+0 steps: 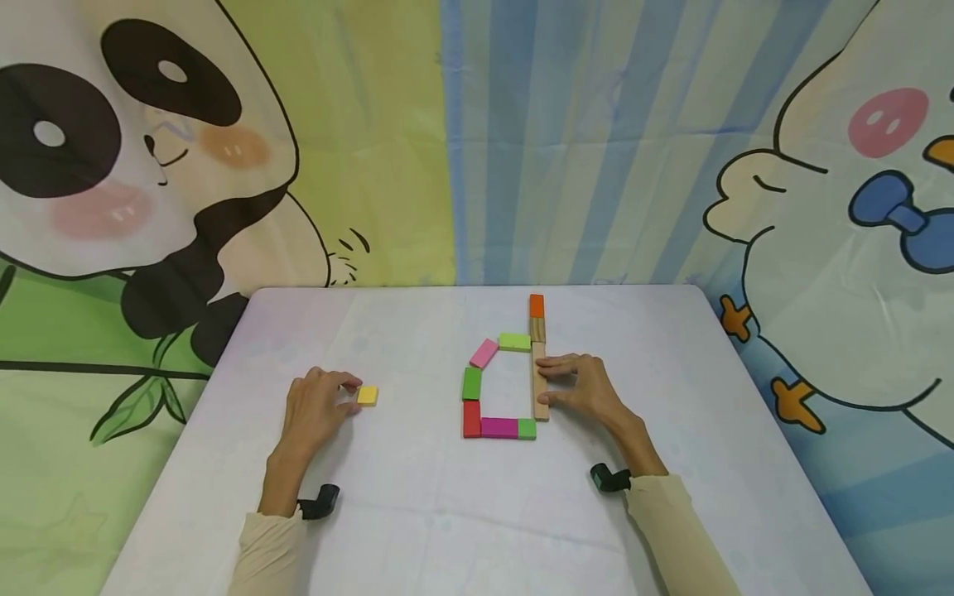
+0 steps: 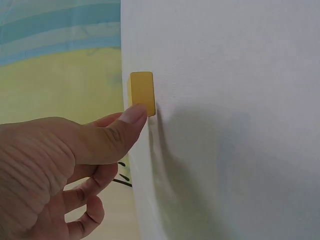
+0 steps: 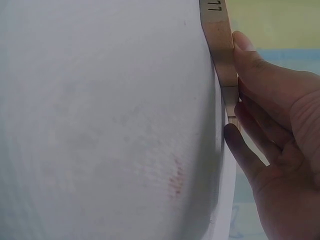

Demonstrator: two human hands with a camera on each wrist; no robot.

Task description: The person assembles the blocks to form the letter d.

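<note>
In the head view my left hand (image 1: 316, 410) pinches a small yellow block (image 1: 368, 396) between thumb and fingertips, left of the other blocks. The left wrist view shows the thumb on the yellow block (image 2: 142, 90) from close by. My right hand (image 1: 585, 389) touches the right side of a plain wooden strip (image 1: 540, 381) with its fingertips and thumb, apart from each other along the strip. Against that strip stands a loop of blocks: lime green (image 1: 514, 342), pink (image 1: 484, 353), green (image 1: 472, 383), red (image 1: 472, 419), magenta (image 1: 499, 427) and small green (image 1: 527, 428).
Above the strip, a tan block (image 1: 537, 329) and an orange block (image 1: 537, 306) continue its line toward the far edge. All lie on a white-covered table (image 1: 417, 513). A printed cartoon curtain (image 1: 373, 149) hangs behind it. Each wrist carries a black camera mount (image 1: 320, 502).
</note>
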